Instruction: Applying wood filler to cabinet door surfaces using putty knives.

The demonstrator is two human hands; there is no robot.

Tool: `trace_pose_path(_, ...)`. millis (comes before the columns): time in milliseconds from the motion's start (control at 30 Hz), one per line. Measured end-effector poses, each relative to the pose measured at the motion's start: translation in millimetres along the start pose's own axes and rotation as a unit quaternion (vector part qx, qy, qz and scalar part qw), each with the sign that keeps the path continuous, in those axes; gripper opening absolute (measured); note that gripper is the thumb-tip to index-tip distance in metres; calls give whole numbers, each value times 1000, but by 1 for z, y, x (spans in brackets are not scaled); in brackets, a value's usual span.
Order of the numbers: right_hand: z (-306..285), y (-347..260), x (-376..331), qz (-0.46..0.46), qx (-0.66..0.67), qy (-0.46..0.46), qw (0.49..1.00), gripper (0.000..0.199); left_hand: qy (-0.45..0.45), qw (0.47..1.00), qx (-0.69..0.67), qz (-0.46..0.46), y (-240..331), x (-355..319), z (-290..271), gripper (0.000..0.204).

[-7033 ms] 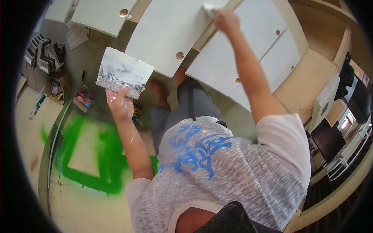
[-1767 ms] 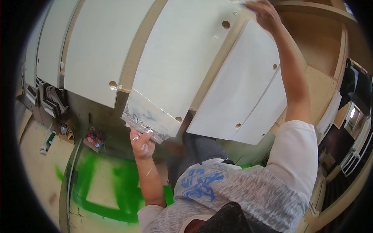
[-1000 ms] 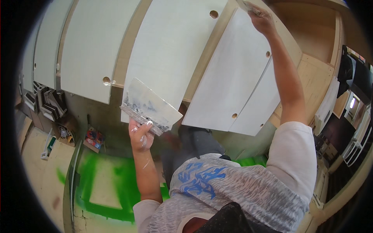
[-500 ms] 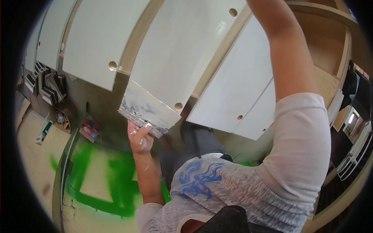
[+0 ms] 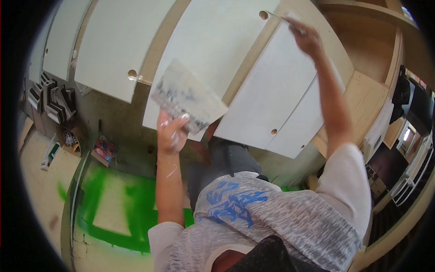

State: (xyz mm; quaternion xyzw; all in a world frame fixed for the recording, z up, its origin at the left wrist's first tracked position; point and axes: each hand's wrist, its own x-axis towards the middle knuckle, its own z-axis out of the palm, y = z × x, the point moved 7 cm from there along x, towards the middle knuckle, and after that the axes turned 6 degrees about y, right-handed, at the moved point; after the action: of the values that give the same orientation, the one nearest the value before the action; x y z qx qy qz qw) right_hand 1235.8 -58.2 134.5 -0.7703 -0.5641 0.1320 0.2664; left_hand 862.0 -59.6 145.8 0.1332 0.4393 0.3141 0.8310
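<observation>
L hand, thumb on top, is clamped on a flat rect. wht-and-grey smeared board, held over the lower end of a long flat wht panel. R hand grips a thin pale blade, nr panel's upper round hole; blade-panel contact unclear.

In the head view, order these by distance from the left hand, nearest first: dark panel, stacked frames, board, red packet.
From the left hand:
1. Board: in its grip.
2. Red packet: to the left, low down.
3. Stacked frames: farther left.
4. Dark panel: far right, beyond the right arm.
</observation>
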Motion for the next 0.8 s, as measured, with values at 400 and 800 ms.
trace_pose_path(400, -49, -133, -71, -152, 13, 86, 985, 33, -104, 986, 105, 74, 36, 39, 87, 45)
trace_pose_path(800, 4, -44, -55, 73, -19, 158, 985, 31, -32, 980, 148, 128, 56, 10, 27, 47)
